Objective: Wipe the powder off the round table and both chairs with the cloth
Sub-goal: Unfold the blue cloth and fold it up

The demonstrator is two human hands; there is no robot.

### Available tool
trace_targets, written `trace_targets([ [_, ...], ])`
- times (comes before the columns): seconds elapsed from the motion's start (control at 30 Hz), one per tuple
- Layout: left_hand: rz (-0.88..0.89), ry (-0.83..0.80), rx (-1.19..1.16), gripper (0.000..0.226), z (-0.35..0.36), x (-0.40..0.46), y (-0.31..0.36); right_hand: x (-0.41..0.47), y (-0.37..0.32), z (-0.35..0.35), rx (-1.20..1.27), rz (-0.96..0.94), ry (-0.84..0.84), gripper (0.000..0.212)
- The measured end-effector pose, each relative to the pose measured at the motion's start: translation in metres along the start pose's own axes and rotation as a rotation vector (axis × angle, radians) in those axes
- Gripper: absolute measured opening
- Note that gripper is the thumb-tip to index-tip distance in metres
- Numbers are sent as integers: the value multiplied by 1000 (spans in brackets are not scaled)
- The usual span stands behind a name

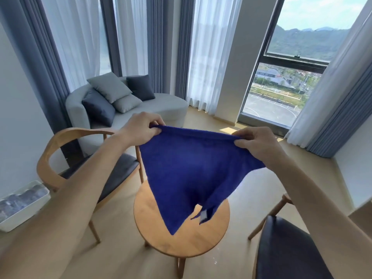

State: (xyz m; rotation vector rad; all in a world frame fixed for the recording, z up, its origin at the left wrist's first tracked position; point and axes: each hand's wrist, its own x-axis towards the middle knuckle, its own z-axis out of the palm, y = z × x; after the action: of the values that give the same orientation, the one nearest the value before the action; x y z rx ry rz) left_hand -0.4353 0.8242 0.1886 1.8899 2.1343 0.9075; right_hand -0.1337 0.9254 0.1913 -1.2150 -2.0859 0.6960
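At about 8 o'clock, low against the wall, a white tray (pixel 30 206) sits on the floor with dark rounded items inside, too blurred to identify. Just beside it, toward 9 o'clock, stands the left chair (pixel 66 158), a curved wooden frame with a dark grey seat pad; the person's left forearm crosses in front of it. Behind the chair, at 11 o'clock, a pale grey sofa (pixel 161 109) carries light and dark grey cushions (pixel 109 87) in front of blue and sheer white curtains.

The left hand (pixel 141 128) is raised near the centre, slightly toward 10 o'clock, with fingers and thumb pinched together on the upper left corner of the blue cloth (pixel 191 172). The cloth is held in the air, its top edge stretched between the two hands and the rest hanging down to a point, with a small label showing near its lower edge. It hangs above the round wooden desk (pixel 201 242), which lies at 6 o'clock, and hides part of the top; I cannot tell whether the tip touches the wood.

The right hand (pixel 255 142), at about 2 o'clock, clamps the cloth's upper right corner with curled fingers and thumb. Below it, at 4 to 5 o'clock, the right chair (pixel 285 248) shows a dark seat pad and wooden legs close beside the desk. At 1 o'clock a tall window (pixel 298 57) looks out on hills and buildings.
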Motion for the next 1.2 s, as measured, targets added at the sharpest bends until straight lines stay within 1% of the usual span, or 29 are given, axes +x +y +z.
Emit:
trace_targets([
  [0.03,11,14,14,19,0,0,-1,1,2,2,-172,-102,1,22],
  [0.07,19,28,31,17,1,1,-2,2,5,4,-276,-161,-11,20],
  [0.17,44,52,75,16,-3,0,-6,2,13,5,-390,-152,-82,18],
  [0.27,60,67,87,15,-7,0,-11,1,18,6,-468,-142,-110,24],
  [0.33,75,78,100,15,-7,-1,-12,1,16,4,-404,-141,-142,25],
  [0.37,75,85,104,15,-7,-2,-14,1,14,0,-338,-130,-188,23],
  [0.43,56,98,105,14,-8,-4,-19,-1,12,-13,-161,-100,-341,14],
  [0.5,34,98,98,11,-9,-5,-24,-2,11,-25,-67,-101,-463,17],
  [0.53,29,92,99,9,-9,-6,-25,-2,12,-29,-86,-109,-482,20],
  [0.6,16,79,121,9,-8,-6,-27,-1,13,-30,-201,-128,-446,22],
  [0.67,-7,88,133,16,-6,-6,-29,1,14,-27,-319,-146,-357,21],
  [0.73,-28,124,88,20,-5,-8,-31,1,17,-24,-376,-143,-252,16],
  [0.8,-64,126,-8,26,-7,-9,-33,1,21,-23,-355,-135,-152,14],
  [0.83,-89,97,-78,31,-8,-9,-34,0,23,-22,-303,-117,-113,14],
  [0.9,-137,6,-259,45,-10,-10,-35,-3,27,-21,-121,-33,-78,15],
  [0.97,-182,-88,-404,60,-11,-12,-36,-6,29,-22,77,74,-142,15],
  [1.03,-194,-145,-480,62,-10,-15,-37,-9,30,-26,212,121,-298,15],
  [1.07,-194,-159,-502,60,-9,-15,-39,-9,31,-29,247,119,-362,20],
  [1.1,-197,-168,-520,58,-8,-16,-40,-9,33,-31,249,113,-391,27],
  [1.13,-202,-171,-536,56,-7,-16,-41,-8,35,-32,219,104,-386,32],
  [1.2,-214,-169,-549,45,-6,-16,-43,-9,37,-31,153,84,-329,35],
])
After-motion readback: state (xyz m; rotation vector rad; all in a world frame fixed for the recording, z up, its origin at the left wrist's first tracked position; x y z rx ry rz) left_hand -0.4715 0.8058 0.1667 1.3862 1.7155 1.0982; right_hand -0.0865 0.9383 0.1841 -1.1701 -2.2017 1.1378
